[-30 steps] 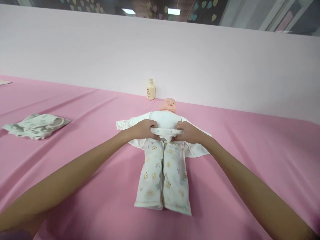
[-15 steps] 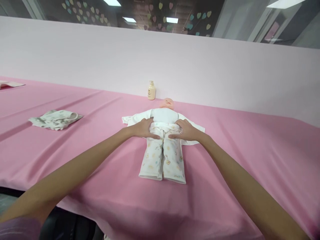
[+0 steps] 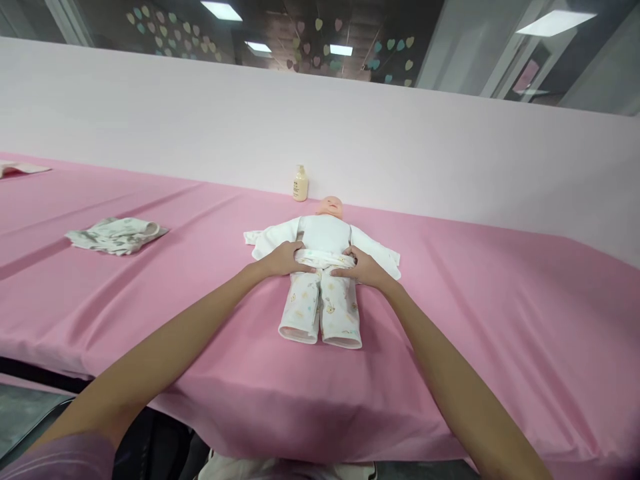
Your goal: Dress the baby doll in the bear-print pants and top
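Note:
A baby doll [image 3: 330, 207] lies on its back, head toward the wall, with a white top [image 3: 326, 233] whose sleeves spread to both sides. White printed baby pants [image 3: 340, 313] cover its lower body, the leg openings facing me. At the left of the waistband, my left hand [image 3: 285, 260] is closed on the fabric, thumb across the front. My right hand [image 3: 369, 268] grips the opposite side in the same way. Some fingertips are hidden at the waist. No feet show past the pant hems.
A cream pump bottle [image 3: 301, 186] stands against the white wall [image 3: 450, 153] behind the doll's head. Folded printed cloth [image 3: 117, 235] lies to the left on the pink table cover [image 3: 210, 220]. A pink cloth [image 3: 25, 168] is at the far left edge.
Both hands keep hold of the waistband. The pant legs look shorter, their hems drawn toward the doll and opened rounder. The view has shifted slightly.

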`<state>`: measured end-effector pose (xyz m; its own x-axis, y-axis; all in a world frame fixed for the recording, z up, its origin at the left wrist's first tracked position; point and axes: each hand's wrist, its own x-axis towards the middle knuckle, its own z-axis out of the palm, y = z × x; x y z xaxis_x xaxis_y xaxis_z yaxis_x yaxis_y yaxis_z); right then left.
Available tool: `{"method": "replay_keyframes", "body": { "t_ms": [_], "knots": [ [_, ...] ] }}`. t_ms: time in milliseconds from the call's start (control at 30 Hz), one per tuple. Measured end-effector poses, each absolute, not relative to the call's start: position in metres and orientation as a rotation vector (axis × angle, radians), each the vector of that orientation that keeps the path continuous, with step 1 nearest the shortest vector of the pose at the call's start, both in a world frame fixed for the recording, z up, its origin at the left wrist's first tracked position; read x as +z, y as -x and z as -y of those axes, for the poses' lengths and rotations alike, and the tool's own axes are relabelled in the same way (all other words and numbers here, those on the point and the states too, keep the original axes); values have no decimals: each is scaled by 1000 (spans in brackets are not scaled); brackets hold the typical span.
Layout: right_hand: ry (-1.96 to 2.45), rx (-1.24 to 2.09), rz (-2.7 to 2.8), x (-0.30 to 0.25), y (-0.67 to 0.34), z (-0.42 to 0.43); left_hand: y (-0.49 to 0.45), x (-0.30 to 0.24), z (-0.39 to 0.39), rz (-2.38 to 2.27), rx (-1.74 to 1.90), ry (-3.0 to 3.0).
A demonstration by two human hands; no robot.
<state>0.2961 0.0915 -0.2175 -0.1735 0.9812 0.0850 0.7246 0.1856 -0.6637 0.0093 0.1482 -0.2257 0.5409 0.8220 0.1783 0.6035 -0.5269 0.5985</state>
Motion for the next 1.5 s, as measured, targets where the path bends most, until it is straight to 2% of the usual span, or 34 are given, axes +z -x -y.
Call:
{"method": "replay_keyframes", "body": {
  "t_ms": [200, 500, 800, 1300, 1500],
  "knots": [
    [1623, 671, 1985, -213, -296, -89, -8, -223, -141, -1156, 632, -2345],
    [1651, 856, 2016, -206, -302, -71, 2, -208, -120, -1266, 312, -2315],
    [1688, 814, 2026, -201, -291, -72, -5, -207, -125, -1298, 281, -2365],
    [1676, 749, 2161, -190, -280, -63, -13, -198, -110, -1030, 284, -2446],
    [1739, 681, 2203, -184, -280, -53, -10, -194, -100, -1125, 229, -2490]
  ]
}}
